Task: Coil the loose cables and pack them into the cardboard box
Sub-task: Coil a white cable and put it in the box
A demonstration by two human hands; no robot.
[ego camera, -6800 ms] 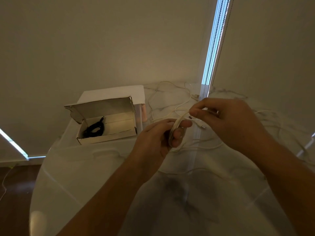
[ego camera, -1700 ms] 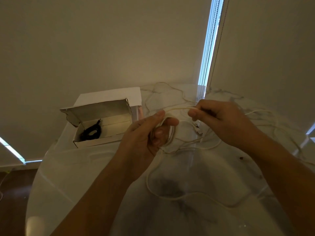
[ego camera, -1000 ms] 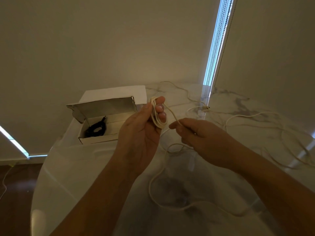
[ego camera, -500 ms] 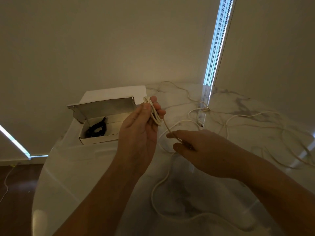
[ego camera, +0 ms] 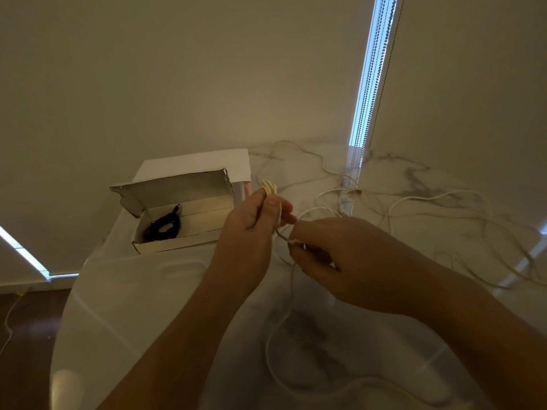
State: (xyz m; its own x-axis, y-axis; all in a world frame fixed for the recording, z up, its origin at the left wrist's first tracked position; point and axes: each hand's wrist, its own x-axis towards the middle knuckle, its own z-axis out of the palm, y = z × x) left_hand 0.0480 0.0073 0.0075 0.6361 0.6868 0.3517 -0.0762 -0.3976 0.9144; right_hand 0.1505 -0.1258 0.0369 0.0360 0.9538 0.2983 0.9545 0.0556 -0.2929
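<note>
- A glossy white marble-patterned round table (ego camera: pixel 142 315) filled the lower part of the view, below pale closed roller blinds (ego camera: pixel 183 69).
- An open rectangular cardboard box (ego camera: pixel 177 245), lid flap raised, sat on the table at about 10 o'clock from the hands.
- Loose cream-white cables (ego camera: pixel 429 202) sprawled in tangled loops over the table from 12 to 3 o'clock of the hands, well apart from the box.
- The left hand (ego camera: pixel 251 229), near the centre, had thumb and fingers curled round a small coil of cream cable (ego camera: pixel 270 187), whose loops stuck up above the fingertips.
- The right hand (ego camera: pixel 349 255), just beside the left at its 4 o'clock, pinched the same cable's free strand (ego camera: pixel 293 241) between thumb and fingers.
- From that pinch the strand dropped toward 6 o'clock and trailed in a wide loop on the table.
- A small coiled black cable (ego camera: pixel 162 227) lay inside the box, at its left end.
</note>
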